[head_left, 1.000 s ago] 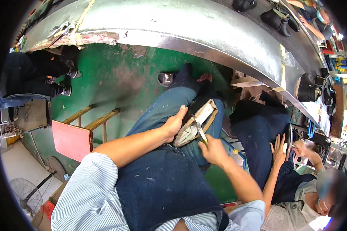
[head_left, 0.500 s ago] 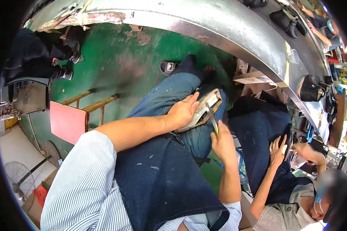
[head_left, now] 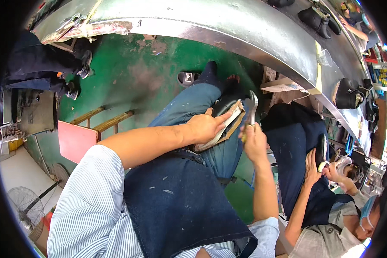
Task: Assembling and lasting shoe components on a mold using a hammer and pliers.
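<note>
A black shoe (head_left: 222,104) lies bottom up across my lap, its pale sole side and jagged stitched or pleated edge showing. My left hand (head_left: 205,128) grips its side, with the thumb and fingers laid over the sole edge. Just to the right, my right hand (head_left: 255,144) is closed round the yellowish handle of a hammer (head_left: 253,106). The metal hammer head is raised beside the shoe, apart from it. A dark blue apron (head_left: 180,198) covers my thighs below the shoe.
A long metal workbench (head_left: 193,21) curves across the top, with black shoes (head_left: 314,21) on its right part. A pink-topped stool (head_left: 78,141) stands left, near a fan (head_left: 26,206). At right a seated co-worker (head_left: 318,172) holds another black shoe; a slipper (head_left: 187,78) lies on the green floor.
My right hand has lifted the hammer off the shoe, up and to the right. My left hand's fingers have shifted over the sole edge. The co-worker's hands have come together at their shoe.
</note>
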Demonstrator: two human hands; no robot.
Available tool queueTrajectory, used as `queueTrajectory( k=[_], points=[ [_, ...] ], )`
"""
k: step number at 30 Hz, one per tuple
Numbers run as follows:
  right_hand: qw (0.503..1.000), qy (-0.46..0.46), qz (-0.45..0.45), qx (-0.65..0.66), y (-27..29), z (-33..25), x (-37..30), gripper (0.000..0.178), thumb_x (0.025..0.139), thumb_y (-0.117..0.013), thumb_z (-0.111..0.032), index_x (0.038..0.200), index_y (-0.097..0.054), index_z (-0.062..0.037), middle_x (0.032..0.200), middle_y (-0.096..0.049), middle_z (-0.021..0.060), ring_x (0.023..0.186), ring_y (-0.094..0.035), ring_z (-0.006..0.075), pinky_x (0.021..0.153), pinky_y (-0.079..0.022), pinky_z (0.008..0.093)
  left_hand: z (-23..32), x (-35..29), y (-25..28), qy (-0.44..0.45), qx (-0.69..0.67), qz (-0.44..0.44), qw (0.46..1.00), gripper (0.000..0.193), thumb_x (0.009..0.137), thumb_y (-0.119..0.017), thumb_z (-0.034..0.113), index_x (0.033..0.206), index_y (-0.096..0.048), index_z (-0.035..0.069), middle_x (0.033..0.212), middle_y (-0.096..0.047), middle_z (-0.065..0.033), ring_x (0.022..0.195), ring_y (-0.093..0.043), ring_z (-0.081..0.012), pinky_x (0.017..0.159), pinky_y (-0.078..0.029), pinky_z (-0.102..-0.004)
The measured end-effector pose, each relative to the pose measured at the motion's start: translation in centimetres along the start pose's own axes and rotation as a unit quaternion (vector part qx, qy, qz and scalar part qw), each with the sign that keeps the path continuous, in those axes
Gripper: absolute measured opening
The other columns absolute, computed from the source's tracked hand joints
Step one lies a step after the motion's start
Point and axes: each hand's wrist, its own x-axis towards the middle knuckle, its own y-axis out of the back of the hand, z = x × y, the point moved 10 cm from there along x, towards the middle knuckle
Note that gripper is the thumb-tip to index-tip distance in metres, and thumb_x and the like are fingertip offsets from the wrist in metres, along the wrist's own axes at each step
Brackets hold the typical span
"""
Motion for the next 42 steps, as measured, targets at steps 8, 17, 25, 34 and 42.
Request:
queueTrajectory(
  k=[8,17,25,34,42],
  points=[
    [0.989,-0.020,-0.082,-0.122,-3.5,-0.4,0.0,0.035,0.100,-0.046,-0.030,0.096,-0.056,0.0039,0.077,-0.064,0.0245,0.076,-0.065,0.0419,0.069,-0.050,0.0467,1.2,-1.2,0.1,-0.082,0.058,-0.066,0.993,0.068,0.093,-0.053,0.047,0.151,-0.029,0.023,0.125,-0.044,-0.0476,0.110,-0.054,-0.0562,0.092,-0.049,-0.0509],
    [0.990,-0.070,-0.085,-0.092,-5.1,-0.5,-3.7,0.033,0.102,-0.044,-0.026,0.092,-0.056,0.0028,0.071,-0.064,0.0125,0.067,-0.066,0.0228,0.063,-0.050,0.0364,-5.5,-4.5,-2.5,0.089,-0.333,0.115,0.932,0.057,0.096,-0.053,0.029,0.142,-0.041,-0.003,0.126,-0.057,-0.0313,0.120,-0.056,-0.0396,0.102,-0.043,-0.0380],
    [0.982,-0.113,-0.148,0.011,-7.5,-0.6,-5.6,0.033,0.100,-0.046,-0.030,0.096,-0.057,0.0009,0.078,-0.063,0.0234,0.078,-0.062,0.0458,0.070,-0.050,0.0469,-5.1,-4.1,-3.1,0.012,-0.382,0.040,0.923,0.068,0.093,-0.060,0.025,0.150,-0.029,0.002,0.131,-0.056,-0.0272,0.117,-0.059,-0.0358,0.101,-0.043,-0.0350],
    [0.981,-0.095,-0.023,0.168,-6.0,3.3,-9.5,0.034,0.101,-0.046,-0.031,0.101,-0.057,0.0011,0.082,-0.067,0.0094,0.071,-0.066,0.0180,0.066,-0.052,0.0315,-1.5,-3.8,1.2,0.032,-0.177,-0.028,0.983,0.087,0.078,-0.071,0.016,0.147,-0.021,0.000,0.116,-0.061,-0.0304,0.106,-0.060,-0.0454,0.093,-0.048,-0.0468],
    [0.935,-0.128,0.056,0.326,-4.9,7.1,-13.3,0.037,0.099,-0.055,-0.030,0.115,-0.055,0.0032,0.092,-0.063,0.0066,0.077,-0.062,0.0138,0.070,-0.050,0.0281,3.7,-0.1,14.4,-0.156,-0.356,0.223,0.894,0.048,0.075,-0.081,0.015,0.111,-0.055,-0.001,0.096,-0.067,-0.0138,0.087,-0.065,-0.0167,0.078,-0.053,-0.0305]
  ],
)
